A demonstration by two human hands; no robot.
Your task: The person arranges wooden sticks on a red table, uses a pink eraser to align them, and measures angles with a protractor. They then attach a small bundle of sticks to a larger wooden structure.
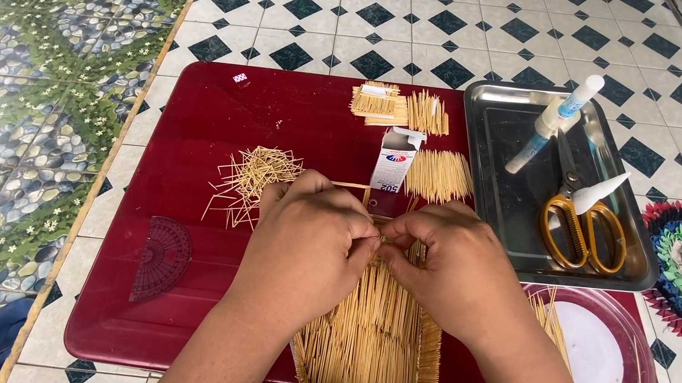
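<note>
On tiled floor (407,18), red board (214,124) under toothpick mat (374,354), steel tray (504,154) beside.

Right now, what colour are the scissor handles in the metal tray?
Yellow-gold, seen in the head view: scissors, tray.

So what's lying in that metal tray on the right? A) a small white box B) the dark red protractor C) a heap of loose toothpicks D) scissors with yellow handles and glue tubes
D: the metal tray holds yellow-handled scissors and two glue tubes.
</note>
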